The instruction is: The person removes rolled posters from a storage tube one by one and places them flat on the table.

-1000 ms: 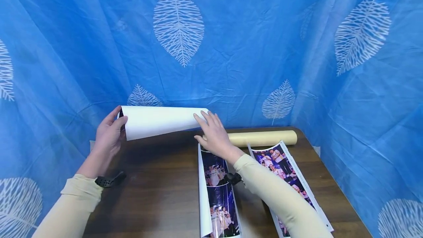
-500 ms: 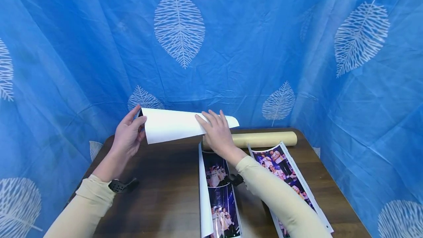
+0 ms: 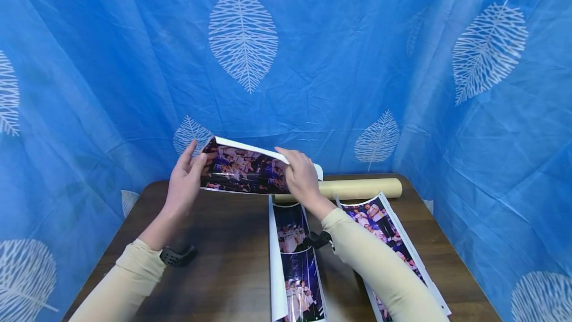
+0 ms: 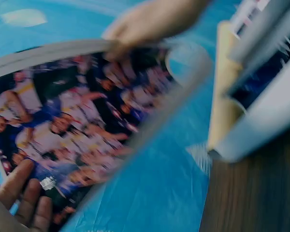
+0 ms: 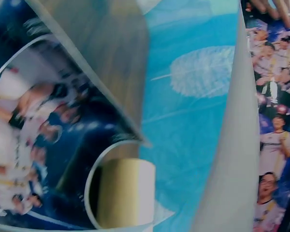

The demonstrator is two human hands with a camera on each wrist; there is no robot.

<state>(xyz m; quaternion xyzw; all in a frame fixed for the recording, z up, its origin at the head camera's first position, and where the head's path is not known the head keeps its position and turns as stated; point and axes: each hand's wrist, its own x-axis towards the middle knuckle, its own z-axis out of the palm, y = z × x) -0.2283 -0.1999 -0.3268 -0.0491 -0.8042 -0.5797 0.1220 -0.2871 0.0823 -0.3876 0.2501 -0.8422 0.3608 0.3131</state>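
A curled photo poster [image 3: 243, 168] is held up above the back of the table, its glossy printed side facing me. At its left end my left hand [image 3: 185, 178] grips it between thumb and fingers; in the left wrist view those fingers [image 4: 26, 203] lie against the print. My right hand [image 3: 304, 175] grips the poster's upper right part, fingers curled over the edge. Below the right forearm lies a second photo poster [image 3: 301, 272], its left side rolled over white. In the right wrist view the held poster [image 5: 275, 145] is at the right edge.
Behind the right hand a pale yellow paper tube [image 3: 362, 188] lies along the table's back edge. A third photo poster [image 3: 380, 222] lies at the right, partly under the right sleeve. Blue leaf-patterned cloth [image 3: 321, 73] hangs around the brown wooden table [image 3: 214, 262].
The held poster has turned from its white back to its printed side. My left hand has moved right, and the right hand has gone from flat fingers to a grip on the edge.
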